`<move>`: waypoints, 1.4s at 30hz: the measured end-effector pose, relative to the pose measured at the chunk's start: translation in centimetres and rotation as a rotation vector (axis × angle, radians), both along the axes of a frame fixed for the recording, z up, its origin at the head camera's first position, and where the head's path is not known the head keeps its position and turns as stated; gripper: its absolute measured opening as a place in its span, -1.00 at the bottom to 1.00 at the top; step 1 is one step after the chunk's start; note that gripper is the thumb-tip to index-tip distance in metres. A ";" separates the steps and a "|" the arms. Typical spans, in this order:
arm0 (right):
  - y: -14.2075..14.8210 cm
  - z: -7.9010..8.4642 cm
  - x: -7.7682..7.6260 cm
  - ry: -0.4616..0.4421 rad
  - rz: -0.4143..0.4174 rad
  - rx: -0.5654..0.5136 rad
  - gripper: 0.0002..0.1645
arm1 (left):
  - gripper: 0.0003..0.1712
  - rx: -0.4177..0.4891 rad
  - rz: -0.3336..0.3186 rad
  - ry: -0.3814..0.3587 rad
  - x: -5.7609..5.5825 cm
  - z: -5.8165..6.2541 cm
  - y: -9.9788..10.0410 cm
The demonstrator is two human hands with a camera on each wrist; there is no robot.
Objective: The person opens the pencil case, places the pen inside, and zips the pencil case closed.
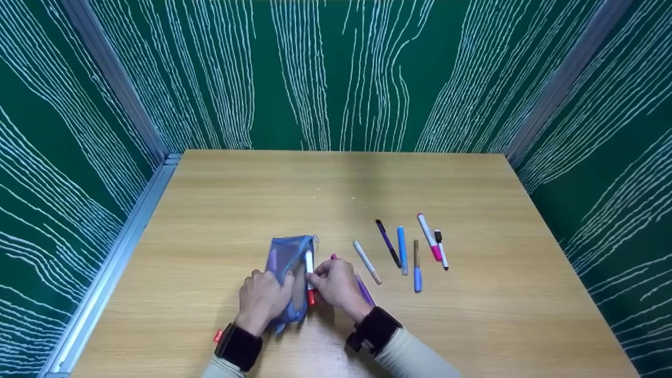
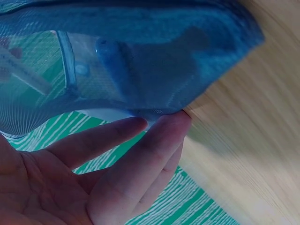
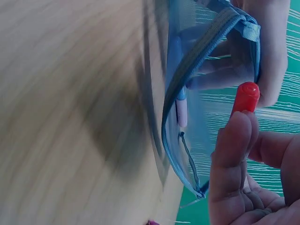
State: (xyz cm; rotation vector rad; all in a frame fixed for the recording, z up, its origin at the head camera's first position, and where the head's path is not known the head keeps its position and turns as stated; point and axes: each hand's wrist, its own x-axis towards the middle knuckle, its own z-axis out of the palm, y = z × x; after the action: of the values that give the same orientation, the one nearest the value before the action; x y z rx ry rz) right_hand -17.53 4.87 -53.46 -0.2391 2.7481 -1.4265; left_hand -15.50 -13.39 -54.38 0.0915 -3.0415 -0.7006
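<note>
A blue mesh pencil case [image 1: 290, 244] lies lengthwise in front of me with its zipped mouth held apart. My left hand [image 1: 264, 296] grips its left side, thumb at the edge of the mouth and fingers against the mesh. Between thumb and fingers, my right hand [image 1: 337, 283] pinches a white marker with a red cap [image 1: 311, 297], right at the mouth's right edge. The same red cap [image 3: 246, 97] shows beside the opening in the right wrist view. Inside the case lies a blue and pale pen [image 3: 181, 105], seen through the mouth.
Right of my hands lie a pale marker [image 1: 366, 261], a dark pen [image 1: 388, 243], a blue marker [image 1: 402, 249], a brown and blue pen [image 1: 417, 268], a pink-capped marker [image 1: 429, 237] and a black-capped marker [image 1: 441, 250]. A purple pen [image 1: 365, 290] lies by my right wrist.
</note>
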 end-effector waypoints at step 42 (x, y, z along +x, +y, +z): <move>-5.3 -2.6 -1.4 -0.106 0.092 0.058 -0.84 | -0.39 -0.006 0.017 0.016 0.0 -0.1 0.3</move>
State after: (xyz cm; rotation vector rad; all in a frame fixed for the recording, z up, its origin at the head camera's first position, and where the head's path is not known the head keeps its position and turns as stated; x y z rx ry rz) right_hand -18.88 -0.38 -56.05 -0.2757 2.6520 -1.2963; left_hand -15.46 -13.13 -54.52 0.1113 -3.0234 -0.6873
